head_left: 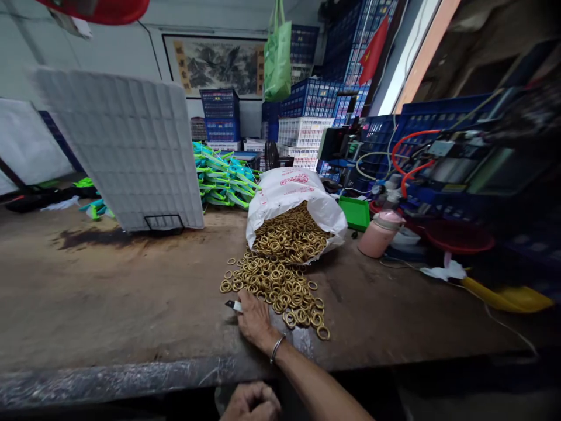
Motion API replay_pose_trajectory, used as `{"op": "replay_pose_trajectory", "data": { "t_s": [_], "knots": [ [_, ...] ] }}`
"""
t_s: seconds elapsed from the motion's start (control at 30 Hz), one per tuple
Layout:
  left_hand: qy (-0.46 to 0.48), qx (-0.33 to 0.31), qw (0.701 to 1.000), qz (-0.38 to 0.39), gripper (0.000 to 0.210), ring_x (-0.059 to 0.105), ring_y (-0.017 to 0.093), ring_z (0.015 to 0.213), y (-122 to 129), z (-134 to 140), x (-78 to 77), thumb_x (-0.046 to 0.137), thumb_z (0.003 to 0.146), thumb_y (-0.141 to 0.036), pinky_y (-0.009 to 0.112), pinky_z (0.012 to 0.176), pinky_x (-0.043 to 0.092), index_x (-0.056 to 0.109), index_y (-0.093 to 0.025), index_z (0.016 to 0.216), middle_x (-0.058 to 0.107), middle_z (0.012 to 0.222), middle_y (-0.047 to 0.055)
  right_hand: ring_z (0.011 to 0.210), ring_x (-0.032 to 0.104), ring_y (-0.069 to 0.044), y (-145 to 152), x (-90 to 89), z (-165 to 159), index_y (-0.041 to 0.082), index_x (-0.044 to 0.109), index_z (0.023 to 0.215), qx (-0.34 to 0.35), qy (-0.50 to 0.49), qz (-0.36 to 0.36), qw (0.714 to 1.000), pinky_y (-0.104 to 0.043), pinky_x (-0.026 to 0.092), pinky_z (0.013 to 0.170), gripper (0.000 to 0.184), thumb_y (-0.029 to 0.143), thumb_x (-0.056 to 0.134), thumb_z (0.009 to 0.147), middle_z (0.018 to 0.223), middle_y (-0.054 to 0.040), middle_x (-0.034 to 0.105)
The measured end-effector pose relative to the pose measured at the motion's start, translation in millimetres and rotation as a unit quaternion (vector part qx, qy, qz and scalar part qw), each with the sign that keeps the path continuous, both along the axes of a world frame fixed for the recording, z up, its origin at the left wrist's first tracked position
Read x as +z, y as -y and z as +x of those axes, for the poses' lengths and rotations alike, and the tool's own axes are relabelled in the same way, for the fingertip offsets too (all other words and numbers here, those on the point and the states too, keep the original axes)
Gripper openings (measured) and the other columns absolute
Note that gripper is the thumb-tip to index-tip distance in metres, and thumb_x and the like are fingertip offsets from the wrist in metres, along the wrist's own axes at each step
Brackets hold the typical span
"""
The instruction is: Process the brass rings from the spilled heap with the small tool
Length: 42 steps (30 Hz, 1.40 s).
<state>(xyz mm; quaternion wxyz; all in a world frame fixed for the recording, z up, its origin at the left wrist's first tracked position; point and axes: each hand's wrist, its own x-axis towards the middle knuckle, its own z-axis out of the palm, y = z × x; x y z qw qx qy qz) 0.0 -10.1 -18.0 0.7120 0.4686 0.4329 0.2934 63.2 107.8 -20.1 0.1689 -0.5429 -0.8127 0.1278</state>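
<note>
Where the white sack [294, 196] lies tipped on its side, brass rings [280, 280] spill onto the worn bench [131, 304] within reach. Right hand [254, 320], bracelet at wrist, rests flat at the pile's near edge, fingers together, beside a small dark-and-white tool [234, 305], possibly a blade. Left hand [250, 403], loosely curled, sits below the bench edge, apparently empty.

We see brass-gold rings [280, 280] spilling from a white sack [289, 190] with red print onto the brown, dark-stained table [109, 304]. Toward its far edge stand a pale grey gridded panel [127, 146], a pink bottle [379, 233] and a green tray [356, 213].
</note>
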Motion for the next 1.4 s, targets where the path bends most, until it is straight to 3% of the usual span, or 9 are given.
{"op": "replay_pose_trajectory", "data": {
  "t_s": [0.17,0.3,0.4,0.53,0.63,0.87,1.2,1.3,1.4],
  "knots": [
    [0.013,0.100,0.995,-0.010,0.043,0.048,0.011,0.052,-6,-6,-0.9,0.059,0.060,-0.056,0.022,0.048,0.037,0.053,-0.013,0.061,0.053,0.059,0.002,0.068,0.050,-0.014,-6,-0.1,7,0.021,0.053,0.084,-0.003,-0.121,-0.027,0.992,-0.023,0.028,0.059,0.021,0.008,0.042,0.070,0.077,-0.0016,0.057],
    [0.003,0.194,0.981,0.001,0.040,0.049,0.010,0.048,-12,-8,9.5,0.059,0.061,-0.053,0.019,0.040,0.036,0.051,-0.014,0.060,0.053,0.057,0.001,0.059,0.047,-0.011,-13,-0.1,19,0.019,0.055,0.076,0.001,-0.204,-0.075,0.976,-0.020,0.030,0.056,0.013,0.014,0.043,0.073,0.064,0.0007,0.055],
    [-0.018,0.280,0.960,0.010,0.038,0.047,0.007,0.043,-22,-11,17.1,0.058,0.063,-0.051,0.016,0.035,0.032,0.052,-0.014,0.068,0.053,0.060,-0.001,0.058,0.047,-0.010,-11,2.9,33,0.017,0.056,0.073,0.013,-0.236,-0.102,0.966,-0.018,0.032,0.055,0.013,0.020,0.043,0.074,0.062,0.0018,0.055],
    [-0.043,0.347,0.936,0.039,0.040,0.043,0.006,0.038,-40,-14,13.6,0.055,0.066,-0.050,0.015,0.032,0.031,0.048,-0.016,0.086,0.052,0.057,-0.005,0.060,0.046,-0.010,3,12.4,50,0.016,0.056,0.069,0.036,-0.319,-0.151,0.935,-0.019,0.034,0.056,0.013,0.023,0.046,0.071,0.062,0.0021,0.053],
    [-0.063,0.351,0.933,0.050,0.043,0.039,0.006,0.034,-50,-11,9.1,0.053,0.067,-0.049,0.016,0.032,0.031,0.046,-0.016,0.092,0.049,0.049,-0.008,0.057,0.043,-0.010,14,16.7,57,0.016,0.056,0.067,0.040,-0.338,-0.179,0.923,-0.020,0.033,0.055,0.013,0.025,0.048,0.070,0.059,0.0032,0.050],
    [-0.074,0.303,0.949,0.041,0.031,0.040,0.005,0.032,-53,-3,16.7,0.055,0.066,-0.045,0.016,0.033,0.032,0.049,-0.015,0.068,0.048,0.044,-0.006,0.059,0.046,-0.010,25,13.3,60,0.015,0.055,0.069,0.039,-0.339,-0.203,0.918,-0.020,0.034,0.055,0.015,0.028,0.050,0.072,0.060,0.0029,0.052],
    [-0.047,0.334,0.941,0.028,0.028,0.038,0.005,0.031,-54,-1,9.0,0.055,0.066,-0.044,0.017,0.034,0.032,0.045,-0.017,0.063,0.045,0.042,-0.008,0.058,0.048,-0.011,25,2.3,60,0.016,0.058,0.076,0.018,-0.392,-0.230,0.891,-0.020,0.037,0.057,0.019,0.030,0.046,0.074,0.061,0.0023,0.055],
    [-0.047,0.345,0.937,0.037,0.027,0.038,0.005,0.033,-53,-2,7.9,0.054,0.067,-0.042,0.017,0.036,0.034,0.044,-0.018,0.063,0.044,0.044,-0.008,0.054,0.046,-0.011,25,-0.9,62,0.016,0.056,0.073,0.032,-0.378,-0.222,0.898,-0.021,0.035,0.053,0.023,0.033,0.041,0.078,0.059,0.0022,0.053],
    [-0.052,0.355,0.932,0.047,0.025,0.038,0.005,0.034,-53,-2,7.3,0.052,0.068,-0.041,0.017,0.037,0.034,0.042,-0.019,0.062,0.041,0.043,-0.009,0.056,0.046,-0.012,27,-0.7,66,0.017,0.054,0.071,0.069,-0.310,-0.171,0.933,-0.022,0.034,0.054,0.022,0.029,0.038,0.079,0.060,0.0005,0.052]
  ]
}}
